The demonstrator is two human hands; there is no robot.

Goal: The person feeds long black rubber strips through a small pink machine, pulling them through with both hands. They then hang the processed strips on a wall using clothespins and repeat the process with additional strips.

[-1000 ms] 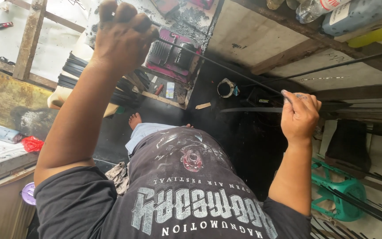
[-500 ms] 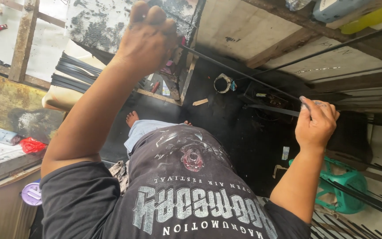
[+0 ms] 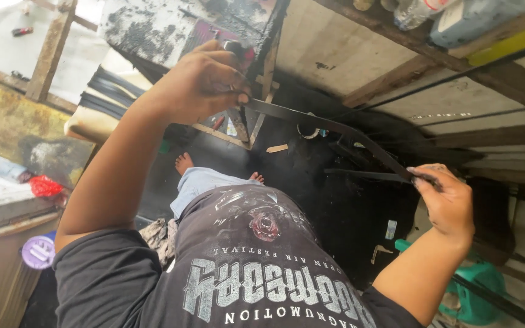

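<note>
A long black rubber strip [image 3: 329, 126] is stretched between my two hands. My left hand [image 3: 205, 79], raised at the upper middle, pinches one end of it, and a small metal-tipped thing pokes out above its fingers. My right hand [image 3: 445, 197], lower at the right, grips the other end between thumb and fingers. Under both arms I see my black printed t-shirt [image 3: 250, 267], and beyond it my pale trousers and bare feet [image 3: 185, 163] on a dark, sooty floor.
A pile of black rubber strips [image 3: 107, 91] lies on a pale block at the left. A green plastic stool [image 3: 478, 291] stands at the lower right. Bottles [image 3: 417, 11] sit on a wooden shelf at the top right. A red bag [image 3: 44, 185] and a purple lid [image 3: 37, 252] are at the left.
My left hand has come down and rightward in the view and my right hand has dropped lower. The strip between them now shows as one wide dark band.
</note>
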